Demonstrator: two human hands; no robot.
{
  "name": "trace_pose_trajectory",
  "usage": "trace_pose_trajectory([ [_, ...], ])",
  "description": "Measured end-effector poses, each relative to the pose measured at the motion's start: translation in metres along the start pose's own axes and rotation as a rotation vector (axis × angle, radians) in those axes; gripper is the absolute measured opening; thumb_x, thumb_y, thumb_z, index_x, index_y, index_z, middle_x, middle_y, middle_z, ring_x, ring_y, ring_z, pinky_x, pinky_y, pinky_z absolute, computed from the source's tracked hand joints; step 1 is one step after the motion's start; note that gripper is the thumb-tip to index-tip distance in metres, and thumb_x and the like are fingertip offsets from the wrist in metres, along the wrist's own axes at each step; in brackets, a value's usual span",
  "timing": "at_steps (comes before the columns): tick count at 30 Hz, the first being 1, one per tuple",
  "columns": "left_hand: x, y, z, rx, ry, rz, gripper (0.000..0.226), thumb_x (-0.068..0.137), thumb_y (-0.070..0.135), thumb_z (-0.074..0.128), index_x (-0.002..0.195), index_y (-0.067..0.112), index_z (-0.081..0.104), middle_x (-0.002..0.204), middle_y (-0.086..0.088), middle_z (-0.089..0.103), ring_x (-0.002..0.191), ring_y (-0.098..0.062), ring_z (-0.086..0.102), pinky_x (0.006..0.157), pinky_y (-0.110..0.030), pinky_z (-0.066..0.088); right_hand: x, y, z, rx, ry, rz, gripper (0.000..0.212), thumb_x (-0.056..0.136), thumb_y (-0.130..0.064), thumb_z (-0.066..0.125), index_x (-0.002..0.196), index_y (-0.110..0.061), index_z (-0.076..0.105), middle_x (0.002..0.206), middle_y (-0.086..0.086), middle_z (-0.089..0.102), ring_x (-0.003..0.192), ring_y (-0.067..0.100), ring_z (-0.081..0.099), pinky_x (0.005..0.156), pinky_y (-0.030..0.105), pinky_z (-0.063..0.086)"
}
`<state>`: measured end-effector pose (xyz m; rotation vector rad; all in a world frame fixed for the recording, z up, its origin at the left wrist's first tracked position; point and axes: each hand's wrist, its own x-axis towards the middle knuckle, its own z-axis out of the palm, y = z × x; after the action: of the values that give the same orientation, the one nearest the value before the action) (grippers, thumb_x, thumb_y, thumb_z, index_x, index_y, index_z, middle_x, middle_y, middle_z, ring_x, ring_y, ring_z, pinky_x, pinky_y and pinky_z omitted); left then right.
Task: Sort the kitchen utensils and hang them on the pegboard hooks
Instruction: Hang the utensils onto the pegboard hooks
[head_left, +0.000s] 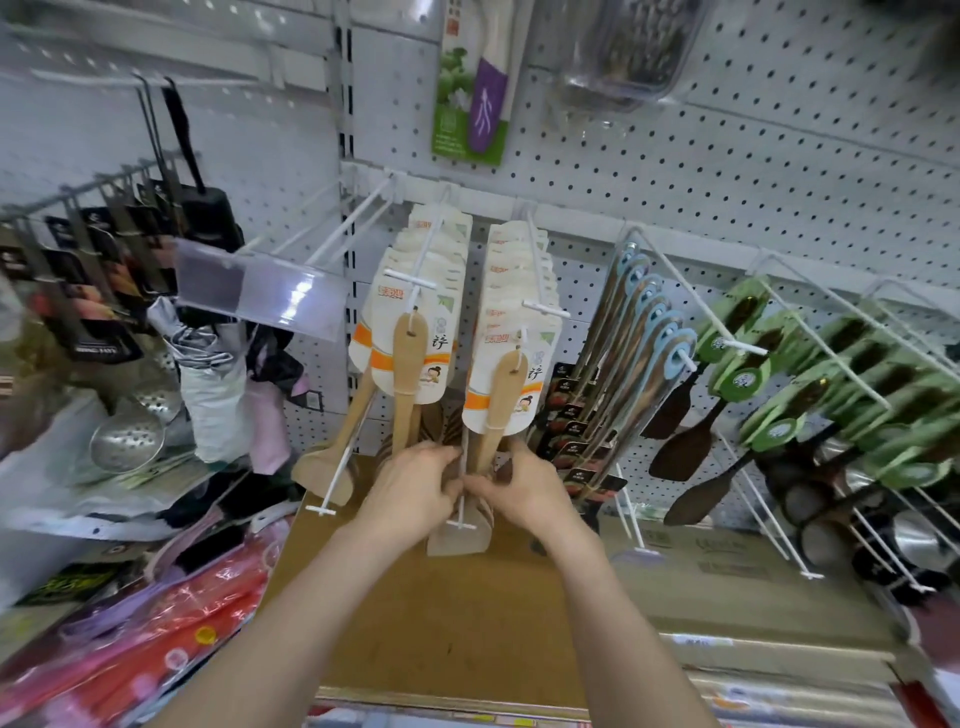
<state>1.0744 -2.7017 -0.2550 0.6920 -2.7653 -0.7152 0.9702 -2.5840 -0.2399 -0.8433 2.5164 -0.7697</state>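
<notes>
Two bare forearms reach up from the bottom edge and angle inward, so the hands meet at the centre of the view. The left hand (410, 491) and right hand (522, 488) are seen from the back, knuckles up, with the wrists roughly level.

Their fingers curl inward and the fingertips come together around a thin white hook (461, 512) that juts towards the camera. The fingers hide what lies between them, so it is not possible to tell whether they pinch the hook wire, a spatula shaft, or both. A pale wooden blade (460, 540) shows just below the hands.

Right above the hands, wooden spatulas (506, 387) on white-and-orange cards hang in two packed rows from hooks on the white pegboard (753, 156). To the right hang blue-handled utensils (667, 325) and dark spatulas on green cards (737, 376), blurred towards the edge. To the left hang black-carded tools (93, 291) and metal skimmers (127, 441), which are hard to make out. A brown cardboard box (447, 634) lies under the forearms.
</notes>
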Motion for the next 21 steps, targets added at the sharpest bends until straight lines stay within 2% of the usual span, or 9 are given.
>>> trace_pose_trajectory([
  [3,-0.006,0.013,-0.025,0.011,0.0,-0.001,0.02,0.092,0.033,0.06,0.109,0.032,0.07,0.106,0.01,0.07,0.1,-0.015,0.064,0.086,-0.033,0.052,-0.012,-0.003,-0.027,-0.09,-0.022,0.008,0.06,0.082,-0.048,0.074,0.131,-0.023,0.051,0.114,0.0,0.064,0.105,0.021,0.061,0.082,0.032,0.049],
  [6,-0.01,0.033,-0.06,0.054,-0.013,0.037,0.011,0.092,0.036,0.06,0.099,0.035,0.07,0.096,0.015,0.069,0.09,-0.011,0.063,0.079,-0.029,0.051,-0.027,-0.016,-0.063,-0.161,0.035,-0.035,0.05,0.085,-0.042,0.073,0.129,-0.027,0.055,0.113,-0.003,0.067,0.101,0.018,0.064,0.087,0.035,0.053],
  [7,-0.012,0.041,-0.073,0.062,-0.011,0.055,0.01,0.092,0.037,0.061,0.097,0.036,0.069,0.094,0.016,0.068,0.088,-0.01,0.063,0.078,-0.029,0.051,-0.033,-0.023,-0.077,-0.173,0.06,-0.067,0.045,0.086,-0.04,0.073,0.126,-0.028,0.058,0.111,-0.004,0.067,0.1,0.018,0.065,0.087,0.038,0.055],
  [9,-0.014,0.055,-0.099,0.077,0.005,0.1,0.01,0.092,0.039,0.062,0.097,0.037,0.069,0.092,0.016,0.068,0.088,-0.009,0.063,0.079,-0.03,0.053,-0.046,-0.042,-0.106,-0.208,0.098,-0.133,0.035,0.087,-0.038,0.071,0.12,-0.029,0.062,0.106,-0.006,0.067,0.097,0.015,0.065,0.085,0.034,0.055],
  [14,-0.02,0.088,-0.158,0.098,0.027,0.187,0.011,0.091,0.039,0.062,0.097,0.034,0.07,0.092,0.014,0.068,0.088,-0.009,0.062,0.081,-0.029,0.05,-0.07,-0.086,-0.165,-0.314,0.148,-0.235,0.03,0.091,-0.036,0.068,0.118,-0.025,0.065,0.101,-0.005,0.067,0.089,0.012,0.061,0.074,0.025,0.045],
  [17,-0.019,0.105,-0.187,0.104,0.084,0.233,0.012,0.092,0.038,0.062,0.096,0.031,0.071,0.094,0.013,0.07,0.083,-0.006,0.06,0.075,-0.025,0.047,-0.077,-0.108,-0.186,-0.367,0.165,-0.289,0.028,0.091,-0.033,0.069,0.118,-0.024,0.066,0.101,-0.005,0.067,0.091,0.012,0.062,0.08,0.025,0.048],
  [21,-0.015,0.127,-0.211,0.204,0.106,0.29,0.02,0.093,0.04,0.06,0.096,0.026,0.074,0.095,0.009,0.072,0.09,-0.01,0.063,0.082,-0.03,0.051,-0.074,-0.129,-0.206,-0.438,0.201,-0.363,0.027,0.089,-0.031,0.07,0.116,-0.025,0.067,0.099,-0.006,0.068,0.09,0.012,0.061,0.079,0.026,0.046],
])
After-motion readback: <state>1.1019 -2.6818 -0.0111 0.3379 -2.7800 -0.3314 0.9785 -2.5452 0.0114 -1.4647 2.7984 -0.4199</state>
